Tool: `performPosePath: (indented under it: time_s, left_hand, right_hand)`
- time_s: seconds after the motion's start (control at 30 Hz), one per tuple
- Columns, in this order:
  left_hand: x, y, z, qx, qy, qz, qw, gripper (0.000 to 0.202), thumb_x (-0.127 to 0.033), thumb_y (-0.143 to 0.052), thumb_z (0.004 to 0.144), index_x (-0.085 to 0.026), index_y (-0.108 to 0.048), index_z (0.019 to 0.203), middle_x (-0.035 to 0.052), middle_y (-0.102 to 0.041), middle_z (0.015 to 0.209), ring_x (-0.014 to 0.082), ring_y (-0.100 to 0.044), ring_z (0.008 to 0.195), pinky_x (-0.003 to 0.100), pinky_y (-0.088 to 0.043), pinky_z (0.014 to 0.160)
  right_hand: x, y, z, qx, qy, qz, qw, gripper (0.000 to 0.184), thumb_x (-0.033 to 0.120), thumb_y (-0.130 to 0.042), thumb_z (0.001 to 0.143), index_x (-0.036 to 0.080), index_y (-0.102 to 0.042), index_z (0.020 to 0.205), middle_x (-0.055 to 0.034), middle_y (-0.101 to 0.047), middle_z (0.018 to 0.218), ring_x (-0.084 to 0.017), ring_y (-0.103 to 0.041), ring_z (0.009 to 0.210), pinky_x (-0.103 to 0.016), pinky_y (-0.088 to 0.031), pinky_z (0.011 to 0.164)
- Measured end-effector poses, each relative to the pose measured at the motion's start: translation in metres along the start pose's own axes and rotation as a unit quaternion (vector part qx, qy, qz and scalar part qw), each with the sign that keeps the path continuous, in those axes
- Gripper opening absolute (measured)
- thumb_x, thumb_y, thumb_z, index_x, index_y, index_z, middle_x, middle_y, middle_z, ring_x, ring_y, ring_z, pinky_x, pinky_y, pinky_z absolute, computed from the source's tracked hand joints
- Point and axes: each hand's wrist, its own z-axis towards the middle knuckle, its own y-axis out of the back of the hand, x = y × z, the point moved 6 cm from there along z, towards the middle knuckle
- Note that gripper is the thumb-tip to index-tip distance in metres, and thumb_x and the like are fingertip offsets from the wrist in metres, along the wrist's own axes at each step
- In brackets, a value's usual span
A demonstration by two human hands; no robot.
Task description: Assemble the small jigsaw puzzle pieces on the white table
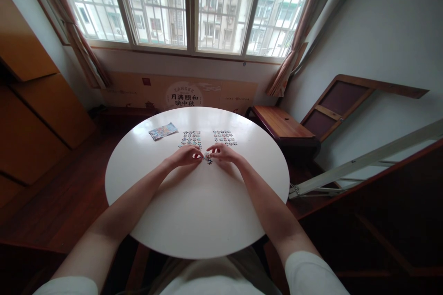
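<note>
My left hand (187, 154) and my right hand (223, 152) rest on a round white table (197, 212), fingertips meeting over a few joined puzzle pieces (207, 158). Both hands pinch at these small pieces. Just beyond the left hand lies a group of loose puzzle pieces (191, 138), set out in rows. A second group of puzzle pieces (223, 137) lies beyond the right hand. A small printed card (163, 131) sits further left on the table.
A wooden bench (282, 124) stands to the right of the table, with a framed wooden panel (341, 103) leaning on the wall. Wooden cabinets (31, 110) fill the left side. A barred window (188, 4) and a printed board (183, 94) are behind.
</note>
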Motion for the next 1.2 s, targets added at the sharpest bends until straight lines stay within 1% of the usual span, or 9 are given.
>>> performPosePath:
  time_s: [0.17,0.37,0.57,0.73,0.9,1.0,1.07,1.13,1.2]
  left_hand:
    - [-0.002,-0.001,0.001,0.004,0.010,-0.041,0.999,0.022,-0.023,-0.057,0.081,-0.027,-0.076,0.090,-0.0014,-0.064,0.071,0.0109,-0.056,0.062,0.021,-0.041,0.063]
    - [0.002,-0.004,0.003,-0.005,0.014,-0.060,0.998,0.020,-0.026,-0.057,0.083,-0.020,-0.075,0.090,0.0002,-0.065,0.070,0.0096,-0.056,0.061,0.020,-0.041,0.062]
    - [0.005,-0.003,0.004,-0.027,0.005,-0.056,0.998,0.021,-0.025,-0.055,0.086,-0.019,-0.075,0.089,0.0012,-0.065,0.069,0.0096,-0.056,0.059,0.020,-0.040,0.060]
    - [0.007,-0.006,0.003,-0.029,0.009,-0.054,0.998,0.021,-0.025,-0.055,0.086,-0.019,-0.075,0.088,0.0012,-0.066,0.070,0.0094,-0.056,0.059,0.020,-0.041,0.060]
    - [0.010,-0.007,0.004,-0.034,0.018,-0.080,0.996,0.022,-0.028,-0.056,0.086,-0.020,-0.075,0.089,0.0019,-0.068,0.071,0.0101,-0.057,0.059,0.021,-0.042,0.061]
    - [0.013,-0.007,0.005,-0.043,0.036,-0.106,0.993,0.024,-0.032,-0.056,0.086,-0.019,-0.075,0.091,0.0023,-0.069,0.072,0.0104,-0.058,0.060,0.021,-0.043,0.060]
    - [0.015,-0.008,0.005,-0.049,0.055,-0.124,0.990,0.025,-0.034,-0.057,0.085,-0.018,-0.075,0.091,0.0023,-0.069,0.071,0.0108,-0.058,0.059,0.021,-0.043,0.059]
    - [0.018,-0.009,0.006,-0.052,0.074,-0.138,0.986,0.026,-0.036,-0.058,0.084,-0.017,-0.075,0.092,0.0021,-0.069,0.069,0.0108,-0.057,0.058,0.021,-0.042,0.058]
    - [0.021,-0.011,0.006,-0.052,0.088,-0.144,0.984,0.028,-0.038,-0.058,0.084,-0.017,-0.075,0.093,0.0016,-0.069,0.068,0.0104,-0.055,0.055,0.021,-0.041,0.056]
  right_hand:
    - [0.005,-0.003,-0.001,0.029,0.009,-0.025,0.999,0.022,0.023,-0.068,0.073,0.015,-0.077,0.093,-0.0049,-0.067,0.078,-0.014,-0.061,0.068,-0.023,-0.046,0.063]
    - [0.005,-0.002,-0.001,0.036,-0.008,-0.014,0.999,0.023,0.024,-0.070,0.072,0.014,-0.075,0.092,-0.0048,-0.067,0.081,-0.014,-0.061,0.069,-0.022,-0.045,0.062]
    - [0.001,-0.005,0.000,0.044,-0.019,0.039,0.998,0.023,0.023,-0.072,0.069,0.014,-0.072,0.090,-0.0028,-0.066,0.073,-0.014,-0.060,0.066,-0.023,-0.046,0.059]
    - [0.000,-0.005,-0.001,0.046,-0.038,0.082,0.995,0.022,0.022,-0.072,0.067,0.014,-0.069,0.088,-0.0005,-0.064,0.067,-0.012,-0.058,0.058,-0.023,-0.045,0.054]
    - [0.003,0.001,-0.002,0.022,-0.037,0.135,0.990,0.019,0.023,-0.075,0.061,0.014,-0.068,0.076,-0.0012,-0.064,0.067,-0.012,-0.057,0.060,-0.023,-0.043,0.054]
    - [0.006,0.005,-0.003,0.004,-0.038,0.196,0.980,0.024,0.027,-0.079,0.059,0.014,-0.069,0.076,-0.0021,-0.065,0.069,-0.013,-0.058,0.064,-0.024,-0.043,0.058]
    - [0.008,0.008,-0.004,-0.020,-0.038,0.239,0.970,0.026,0.030,-0.079,0.059,0.014,-0.069,0.077,-0.0030,-0.067,0.071,-0.013,-0.058,0.066,-0.025,-0.043,0.061]
    - [0.010,0.011,-0.005,-0.047,-0.038,0.276,0.959,0.026,0.033,-0.079,0.062,0.015,-0.068,0.077,-0.0015,-0.065,0.068,-0.012,-0.055,0.062,-0.025,-0.041,0.058]
    - [0.011,0.010,-0.006,-0.062,-0.039,0.308,0.949,0.027,0.036,-0.078,0.064,0.016,-0.067,0.079,0.0020,-0.059,0.059,-0.010,-0.049,0.054,-0.024,-0.037,0.053]
